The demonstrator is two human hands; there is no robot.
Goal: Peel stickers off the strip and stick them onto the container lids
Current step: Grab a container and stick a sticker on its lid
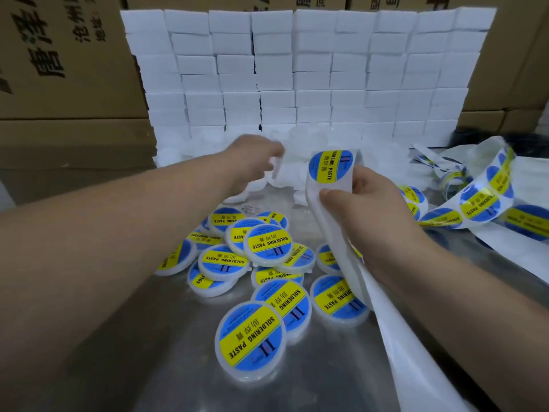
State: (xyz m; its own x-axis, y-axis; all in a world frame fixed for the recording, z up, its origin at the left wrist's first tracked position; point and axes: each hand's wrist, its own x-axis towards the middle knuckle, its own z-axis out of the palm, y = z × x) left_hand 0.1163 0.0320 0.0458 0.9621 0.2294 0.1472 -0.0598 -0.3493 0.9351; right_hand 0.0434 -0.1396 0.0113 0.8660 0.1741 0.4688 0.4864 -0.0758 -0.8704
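Your right hand (368, 215) pinches the strip (335, 203) between thumb and fingers, with the next sticker (332, 165) curling over its top edge, half lifted from the backing. Your left hand (252, 165) reaches into the heap of bare lids (300, 144); motion blur hides whether its fingers have closed on one. Risk: the exposed sticker may fold onto itself or catch your thumb while the left hand is away, and a one-handed pull could tear or crease it. The spent backing trails across the labelled lids (269, 245) and could drag them. These shallow white containers lie closed on the steel table (142, 337), so their contents cannot be seen; each carries a blue-and-yellow label. More strip lies coiled at the right
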